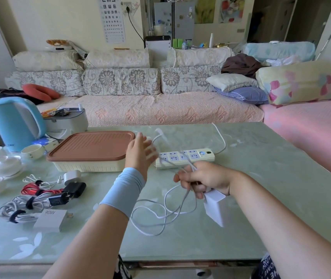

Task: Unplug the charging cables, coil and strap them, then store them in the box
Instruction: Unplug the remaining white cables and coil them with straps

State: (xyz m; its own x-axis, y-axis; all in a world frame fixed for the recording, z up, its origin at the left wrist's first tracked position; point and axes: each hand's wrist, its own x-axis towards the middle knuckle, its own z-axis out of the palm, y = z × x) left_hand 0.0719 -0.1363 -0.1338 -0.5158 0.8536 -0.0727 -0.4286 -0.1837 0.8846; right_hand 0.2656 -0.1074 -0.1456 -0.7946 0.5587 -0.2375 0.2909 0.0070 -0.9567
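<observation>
right hand (203, 179) clamps the white cable (160, 218) and charger (216, 208), so i'd wind even loops with my spread left hand (140, 154) at ten o'clock.

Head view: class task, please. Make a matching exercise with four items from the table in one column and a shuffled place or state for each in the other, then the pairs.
Things
1. blue plastic kettle
2. cream plastic box with brown lid
3. cream oblong power strip
4. white square charger block

Places or states
A. in the grip of the right hand
B. lid on
C. farthest left of the four
D. just right of the box

Pairs: 1-C; 2-B; 3-D; 4-A
</observation>
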